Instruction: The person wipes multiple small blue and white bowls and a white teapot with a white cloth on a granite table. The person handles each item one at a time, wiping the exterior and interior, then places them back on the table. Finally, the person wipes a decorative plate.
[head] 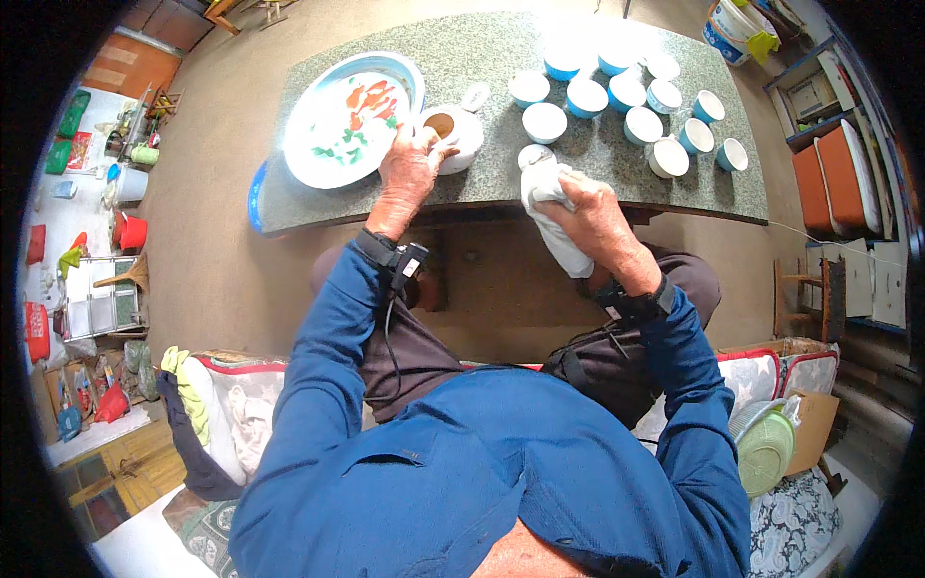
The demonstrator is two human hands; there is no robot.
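My left hand [413, 162] holds the rim of a white teapot [470, 141], whose round opening faces up; a small white lid [475, 97] lies just behind it. Bunched in my right hand [589, 209] is a white cloth [553, 235], its upper end by a small, pale round item [536, 157] at the table's near edge; whether the hand also grips that item is unclear. Left of the teapot stands a large white enamel basin [303, 155] with a red and green pattern. Several blue and white cups [587, 98] are spread over the table's right half.
The speckled stone-topped table [462, 58] ends just before my knees. Beneath its left corner shows a blue rounded object [256, 199]. A thin cord [831, 242] runs from the table's right corner to the cabinets. A white bucket [730, 32] stands behind the right corner.
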